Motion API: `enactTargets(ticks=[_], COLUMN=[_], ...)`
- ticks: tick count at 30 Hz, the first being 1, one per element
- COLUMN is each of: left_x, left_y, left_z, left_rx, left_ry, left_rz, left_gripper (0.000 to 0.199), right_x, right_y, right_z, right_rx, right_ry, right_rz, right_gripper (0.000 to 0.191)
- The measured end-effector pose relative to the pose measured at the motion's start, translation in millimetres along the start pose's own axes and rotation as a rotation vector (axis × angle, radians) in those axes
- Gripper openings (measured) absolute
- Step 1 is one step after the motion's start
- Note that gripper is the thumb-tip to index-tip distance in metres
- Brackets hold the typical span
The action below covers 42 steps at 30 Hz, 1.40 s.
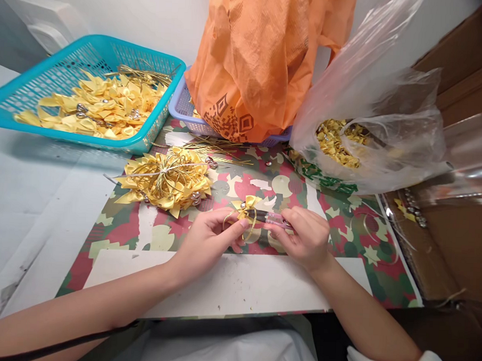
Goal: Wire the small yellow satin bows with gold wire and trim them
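Over the table's middle, my left hand (210,237) pinches a small yellow ribbon bow (251,201) with a loop of gold cord (225,220) hanging from it. My right hand (304,234) is closed around a pair of pliers (277,219) with pink handles. Their dark jaws point left and meet the bow near my left fingertips; whether they grip the cord is too small to tell. Left of my hands lies a bundle of yellow bows (165,177), gathered by a pale tie, with gold cords on top and small silver bells at its edges.
A teal basket (164,105) of loose yellow bows stands back left. An orange bag (266,59) rests on a purple basket (181,103), with loose gold cords (214,150) in front. At right are a clear plastic bag (410,134) of gold pieces and cardboard (454,237).
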<state>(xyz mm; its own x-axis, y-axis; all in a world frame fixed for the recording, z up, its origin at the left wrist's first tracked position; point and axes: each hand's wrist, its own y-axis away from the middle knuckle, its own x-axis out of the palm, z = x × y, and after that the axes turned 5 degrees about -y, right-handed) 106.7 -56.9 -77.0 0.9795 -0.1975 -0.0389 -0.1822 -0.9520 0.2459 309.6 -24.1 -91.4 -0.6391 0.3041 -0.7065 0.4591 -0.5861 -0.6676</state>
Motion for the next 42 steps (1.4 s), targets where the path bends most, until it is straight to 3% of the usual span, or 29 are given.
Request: enactTargets(ticks=[13,19,24,27,33,39,42], left_x=[-0.8,-1.9,-0.9,1.1,-0.4,-6.9,-6.7], left_y=[0,-1,-1,-1,-3,-3,-2], left_z=[0,1,2,2,2,-4,-11], left_rx=[-0.023,-0.046,-0.021,0.087,0.275,0.396,0.406], left_ry=[0.021,0.034,-0.02,-0.13,-0.453,-0.77,-0.846], left_rz=[-0.009,-0.016,0.069,0.127,0.183,0.014,0.054], left_gripper=[0.029,0.03,0.031,0.033,0.033,0.036,0.031], right_x=[-2,-10,0,9,10,7,11], right_y=[-1,-5,-5,-4,-5,-6,-4], right_z=[-2,-13,-3,8,12,7,6], right_rx=[0.073,0.365,0.593,0.583,0.521,0.489,0.425], right_ry=[-0.07,-0.235,-0.703,-0.865,-0.834,-0.751,-0.747], right_rz=[0.021,0.011,0.054,0.131,0.079,0.006,0.002], right_gripper=[0.022,0.033,0.048,0.049,0.011,0.011,0.004])
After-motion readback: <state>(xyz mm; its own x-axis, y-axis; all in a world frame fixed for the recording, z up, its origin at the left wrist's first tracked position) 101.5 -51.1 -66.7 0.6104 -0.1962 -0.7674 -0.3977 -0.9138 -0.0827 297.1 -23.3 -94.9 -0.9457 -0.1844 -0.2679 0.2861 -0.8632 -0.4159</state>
